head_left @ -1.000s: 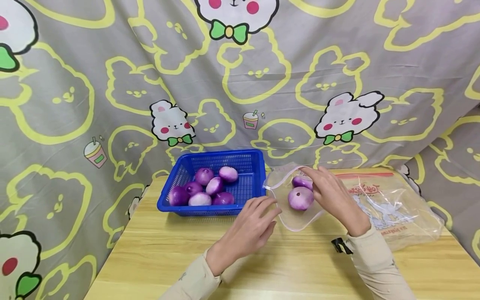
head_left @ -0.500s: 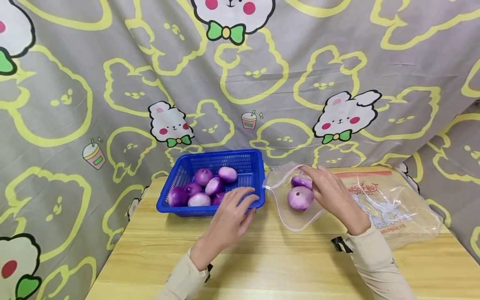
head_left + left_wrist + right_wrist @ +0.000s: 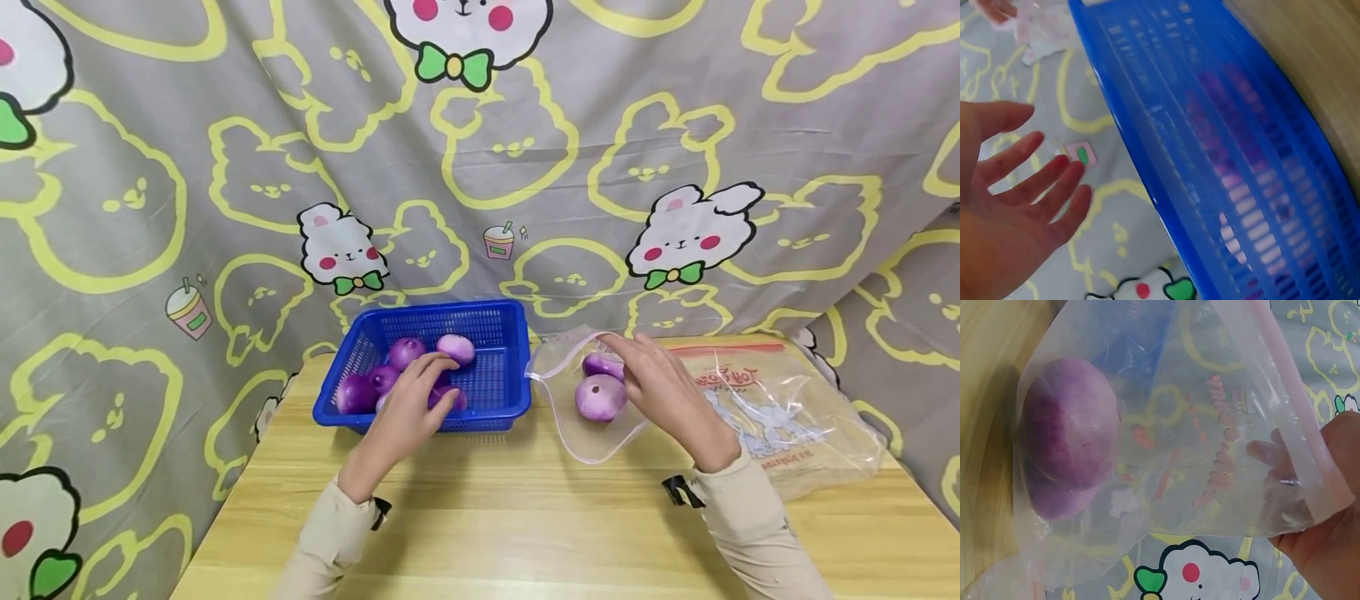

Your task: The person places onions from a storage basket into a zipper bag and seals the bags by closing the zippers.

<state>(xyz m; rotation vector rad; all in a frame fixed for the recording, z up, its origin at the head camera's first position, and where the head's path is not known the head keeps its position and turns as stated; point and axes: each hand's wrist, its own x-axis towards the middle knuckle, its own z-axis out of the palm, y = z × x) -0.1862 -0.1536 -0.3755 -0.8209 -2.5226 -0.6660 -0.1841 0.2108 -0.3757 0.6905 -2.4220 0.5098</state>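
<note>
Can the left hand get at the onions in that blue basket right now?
Probably yes. The left hand is already over the open-topped blue basket, fingers spread above the onions, with nothing covering them. The right hand is off to the side holding the bag.

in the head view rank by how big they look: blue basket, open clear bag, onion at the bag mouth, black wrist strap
1. blue basket
2. open clear bag, smaller than the basket, though its clear edges are hard to trace
3. onion at the bag mouth
4. black wrist strap
</note>
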